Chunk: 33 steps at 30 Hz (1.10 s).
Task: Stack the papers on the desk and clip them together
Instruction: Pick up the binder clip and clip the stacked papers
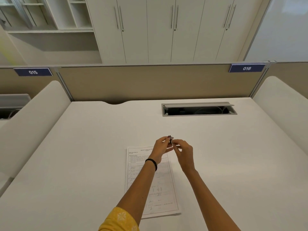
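Observation:
A stack of printed papers [163,190] lies flat on the white desk [83,155], in front of me and slightly right of centre. Both hands are raised just above the stack's far edge. My left hand [160,148] and my right hand [182,150] meet at the fingertips and together pinch a small black binder clip [170,140]. The clip is held above the papers' top edge; whether it touches the paper I cannot tell. My forearms hide part of the stack's upper half. A black band sits on my left wrist.
An open grey cable hatch [199,109] is set into the desk at the back right. A beige partition [150,82] with number plates 015 and 016 closes the far edge. Curved white side dividers [33,117] stand on both sides. White cupboards stand behind.

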{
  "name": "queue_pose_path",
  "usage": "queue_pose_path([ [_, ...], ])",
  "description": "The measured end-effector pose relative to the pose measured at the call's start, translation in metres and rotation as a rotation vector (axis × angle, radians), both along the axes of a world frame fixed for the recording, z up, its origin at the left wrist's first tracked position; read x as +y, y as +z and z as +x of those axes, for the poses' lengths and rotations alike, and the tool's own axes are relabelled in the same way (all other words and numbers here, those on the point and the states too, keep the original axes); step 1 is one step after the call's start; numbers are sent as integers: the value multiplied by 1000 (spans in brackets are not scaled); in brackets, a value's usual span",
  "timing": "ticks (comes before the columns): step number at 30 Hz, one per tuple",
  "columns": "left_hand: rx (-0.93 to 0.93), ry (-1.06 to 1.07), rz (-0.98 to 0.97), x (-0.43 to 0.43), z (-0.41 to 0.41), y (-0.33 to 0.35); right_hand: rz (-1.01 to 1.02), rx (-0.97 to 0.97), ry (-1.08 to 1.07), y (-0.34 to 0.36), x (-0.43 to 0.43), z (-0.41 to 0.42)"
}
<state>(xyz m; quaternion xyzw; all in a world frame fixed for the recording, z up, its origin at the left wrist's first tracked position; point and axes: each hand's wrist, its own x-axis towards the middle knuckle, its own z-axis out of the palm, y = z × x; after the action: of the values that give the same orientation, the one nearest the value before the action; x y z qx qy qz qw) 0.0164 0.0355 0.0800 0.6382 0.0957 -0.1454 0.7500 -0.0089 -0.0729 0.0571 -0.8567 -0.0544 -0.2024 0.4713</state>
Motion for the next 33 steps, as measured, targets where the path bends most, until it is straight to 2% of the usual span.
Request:
queue_pose_path([
  [6,-33,-199,8,7,1,4,110,72,-60,8,4,5],
  [13,-57,-230,0,15,0,10,182,97,-48,13,3,12],
  [27,34,-87,0,6,-1,8,43,119,7,13,9,14],
  [33,8,-210,-43,7,-6,9,-2,114,-48,13,8,13],
])
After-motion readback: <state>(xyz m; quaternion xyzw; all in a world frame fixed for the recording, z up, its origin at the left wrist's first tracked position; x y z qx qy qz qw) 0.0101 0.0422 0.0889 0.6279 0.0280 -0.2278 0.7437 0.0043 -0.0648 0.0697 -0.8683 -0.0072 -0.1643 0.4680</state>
